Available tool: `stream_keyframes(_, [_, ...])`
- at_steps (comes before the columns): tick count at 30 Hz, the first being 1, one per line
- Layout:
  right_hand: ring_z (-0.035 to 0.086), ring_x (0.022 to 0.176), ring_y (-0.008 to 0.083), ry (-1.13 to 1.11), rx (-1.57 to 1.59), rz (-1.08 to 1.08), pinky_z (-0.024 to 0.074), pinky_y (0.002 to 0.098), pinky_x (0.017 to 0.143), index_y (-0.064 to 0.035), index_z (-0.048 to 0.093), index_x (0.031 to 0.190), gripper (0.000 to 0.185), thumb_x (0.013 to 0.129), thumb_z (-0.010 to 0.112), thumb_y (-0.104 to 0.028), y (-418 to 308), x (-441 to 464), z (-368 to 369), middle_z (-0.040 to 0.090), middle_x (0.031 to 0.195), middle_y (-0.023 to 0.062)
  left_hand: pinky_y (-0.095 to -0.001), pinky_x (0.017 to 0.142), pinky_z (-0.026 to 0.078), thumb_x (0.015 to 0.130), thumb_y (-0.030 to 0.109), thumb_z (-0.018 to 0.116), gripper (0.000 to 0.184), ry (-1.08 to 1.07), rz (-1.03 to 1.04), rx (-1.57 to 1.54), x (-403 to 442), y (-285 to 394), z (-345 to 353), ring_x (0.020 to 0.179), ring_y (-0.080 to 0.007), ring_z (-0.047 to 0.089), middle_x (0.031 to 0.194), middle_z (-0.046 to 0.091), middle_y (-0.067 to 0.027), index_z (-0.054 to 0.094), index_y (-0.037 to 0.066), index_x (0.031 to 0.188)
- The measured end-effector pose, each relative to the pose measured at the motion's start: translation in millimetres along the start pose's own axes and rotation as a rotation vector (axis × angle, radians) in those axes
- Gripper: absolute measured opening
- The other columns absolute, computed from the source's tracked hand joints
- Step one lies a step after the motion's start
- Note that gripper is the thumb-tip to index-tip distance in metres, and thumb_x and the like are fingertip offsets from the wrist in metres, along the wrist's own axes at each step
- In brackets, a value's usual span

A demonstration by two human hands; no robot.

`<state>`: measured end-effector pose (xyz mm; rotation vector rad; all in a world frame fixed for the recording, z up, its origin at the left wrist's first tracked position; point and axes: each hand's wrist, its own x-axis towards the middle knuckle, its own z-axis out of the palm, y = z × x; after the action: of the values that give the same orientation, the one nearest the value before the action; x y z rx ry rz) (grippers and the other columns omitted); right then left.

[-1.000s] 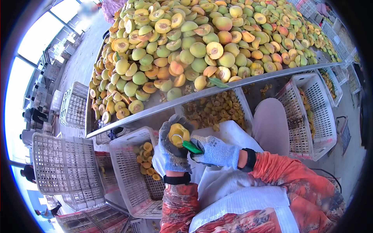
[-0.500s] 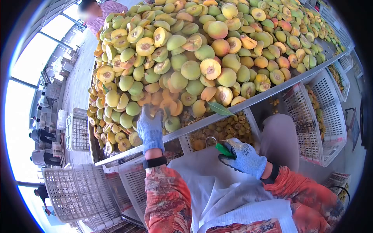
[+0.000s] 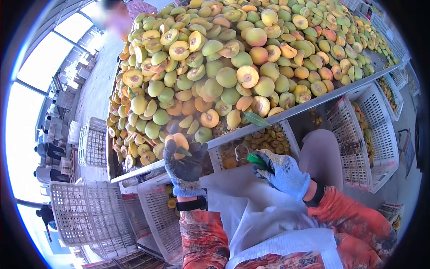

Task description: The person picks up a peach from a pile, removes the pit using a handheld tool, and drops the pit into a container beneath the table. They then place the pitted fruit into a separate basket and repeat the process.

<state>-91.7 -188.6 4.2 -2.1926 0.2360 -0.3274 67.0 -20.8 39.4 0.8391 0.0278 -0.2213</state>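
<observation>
My left hand, in a blue glove with a dark palm, is turned palm up at the table's near edge. Its fingers hold a cut peach half. My right hand, also gloved, is closed around the green handle of a pitting tool whose thin metal loop points left. A gap separates the tool from the fruit in my left hand. Behind both hands rises a large heap of halved peaches, green to orange, several with cut faces and stones showing.
The metal table rim runs across in front of me. Below it stands a crate of small brown pieces. White plastic crates stand at right and left. A person is at the far left corner.
My left hand has drawn back from the heap and turned palm up, now with a peach half in its fingers. My right hand stays nearly in place with the tool.
</observation>
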Motion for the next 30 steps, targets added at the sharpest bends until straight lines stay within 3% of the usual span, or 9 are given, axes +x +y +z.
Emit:
stream_keyframes(4, [0.060, 0.072, 0.0340, -0.154, -0.060, -0.176, 0.0481, 0.0380, 0.060, -0.0019, 0.053, 0.106, 0.038, 0.078, 0.064, -0.026, -49, 9, -3, 0.061, 0.080, 0.0175, -0.0400, 0.079, 0.048, 0.085, 0.034, 0.053, 0.055, -0.169, -0.208, -0.118, -35, 4, -12, 0.097, -0.0294, 0.054, 0.119, 0.047, -0.0177, 0.036, 0.004, 0.128])
stream_keyframes(11, [0.058, 0.063, 0.0359, -0.229, -0.082, -0.278, 0.0457, 0.0407, 0.053, -0.0046, 0.051, 0.098, 0.031, 0.081, 0.059, -0.029, -89, -4, 3, 0.058, 0.069, 0.0189, -0.0264, 0.066, 0.046, 0.090, 0.029, 0.047, 0.038, -0.100, 0.056, 0.196, -89, 11, -5, 0.072, -0.0145, 0.053, 0.080, 0.057, -0.0076, 0.051, -0.005, 0.109])
stream_keyframes(17, [0.057, 0.062, 0.0357, -0.413, 0.004, -0.207, 0.0440, 0.0411, 0.055, -0.0038, 0.052, 0.092, 0.026, 0.086, 0.053, -0.030, -106, -19, -10, 0.058, 0.069, 0.0191, -0.0274, 0.063, 0.046, 0.089, 0.025, 0.046, 0.033, 0.031, 0.277, 0.571, -110, 14, -1, 0.070, -0.0173, 0.055, 0.083, 0.057, -0.0078, 0.054, -0.004, 0.103])
stream_keyframes(19, [0.059, 0.065, 0.0313, -0.592, 0.383, 0.049, 0.0454, 0.0376, 0.060, -0.0034, 0.055, 0.094, 0.030, 0.087, 0.051, -0.032, -108, -18, -16, 0.059, 0.072, 0.0188, -0.0277, 0.064, 0.047, 0.088, 0.025, 0.047, 0.032, 0.023, 0.369, 0.664, -113, 12, -1, 0.071, -0.0190, 0.056, 0.084, 0.058, -0.0092, 0.055, -0.003, 0.102])
stream_keyframes(23, [0.058, 0.072, 0.0253, -0.680, 0.905, 0.114, 0.0453, 0.0350, 0.066, -0.0015, 0.055, 0.102, 0.029, 0.089, 0.049, -0.027, -78, -26, -3, 0.060, 0.081, 0.0141, -0.0317, 0.064, 0.048, 0.084, 0.024, 0.051, 0.031, -0.010, 0.173, 0.531, -112, 9, 7, 0.076, -0.0242, 0.058, 0.089, 0.058, -0.0149, 0.055, 0.000, 0.105])
stream_keyframes(25, [0.044, 0.041, 0.0084, -0.770, 1.292, 0.539, 0.0327, 0.0197, 0.038, -0.0001, 0.058, 0.095, 0.038, 0.091, 0.046, -0.036, -85, -29, -9, 0.054, 0.057, 0.0044, -0.0329, 0.063, 0.048, 0.084, 0.024, 0.052, 0.032, 0.005, 0.136, 0.523, -107, 1, 8, 0.076, -0.0252, 0.058, 0.091, 0.058, -0.0159, 0.054, 0.001, 0.105])
stream_keyframes(27, [0.043, 0.039, 0.0086, -0.704, 1.279, 0.424, 0.0322, 0.0197, 0.037, 0.0011, 0.057, 0.095, 0.041, 0.091, 0.044, -0.037, -79, -34, -3, 0.052, 0.054, 0.0040, -0.0249, 0.056, 0.049, 0.089, 0.026, 0.051, 0.032, -0.149, 0.687, 0.819, -94, -10, 12, 0.066, -0.0168, 0.060, 0.086, 0.062, -0.0097, 0.057, -0.001, 0.105])
stream_keyframes(28, [0.041, 0.037, 0.0088, -0.636, 1.264, 0.308, 0.0318, 0.0198, 0.037, 0.0023, 0.057, 0.094, 0.043, 0.092, 0.042, -0.039, -74, -34, -1, 0.050, 0.051, 0.0036, -0.0249, 0.056, 0.049, 0.089, 0.026, 0.051, 0.032, -0.152, 0.684, 0.824, -94, -5, 14, 0.066, -0.0168, 0.060, 0.086, 0.062, -0.0097, 0.057, -0.001, 0.105])
stream_keyframes(30, [0.043, 0.037, 0.0116, -0.633, 1.169, 0.349, 0.0335, 0.0224, 0.037, 0.0010, 0.057, 0.092, 0.044, 0.090, 0.044, -0.041, -60, -18, -10, 0.049, 0.050, 0.0047, -0.0258, 0.042, 0.047, 0.088, 0.029, 0.051, 0.035, 0.097, 0.076, 0.487, -94, 22, 12, 0.051, -0.0187, 0.059, 0.078, 0.062, -0.0121, 0.057, -0.001, 0.104])
